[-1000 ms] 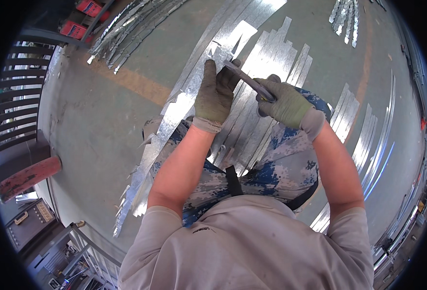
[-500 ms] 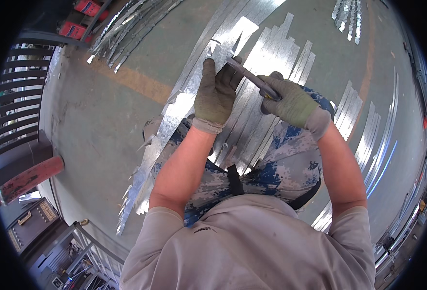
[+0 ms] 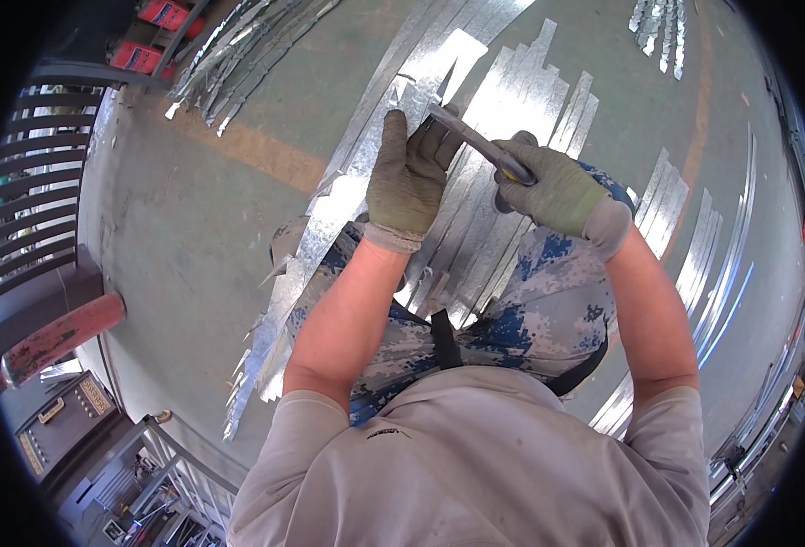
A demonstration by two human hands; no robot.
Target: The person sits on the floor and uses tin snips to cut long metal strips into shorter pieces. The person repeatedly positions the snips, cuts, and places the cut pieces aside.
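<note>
My right hand [image 3: 557, 190], in a worn green-brown work glove, is closed around the handles of a dark hand tool [image 3: 475, 141] that looks like metal snips, with a bit of yellow near the grip. The tool slants up and left, its far end over the fingertips of my left hand. That gloved left hand [image 3: 407, 182] is turned palm up, thumb apart from the half-bent fingers; whether it touches the metal is hidden. Beneath and beside it runs a long shiny sheet-metal strip [image 3: 334, 205], with jagged bent tabs along its left edge.
Many flat metal strips [image 3: 512, 100] lie ahead and between my knees. Bundles of strips lie at upper left [image 3: 247, 55] and upper right [image 3: 659, 32]; more narrow strips [image 3: 657, 196] are to the right. A slatted dark rack [image 3: 42, 164] and red cylinder [image 3: 61, 339] stand at left.
My right hand has shifted slightly right and down with the tool. The left hand has barely moved.
</note>
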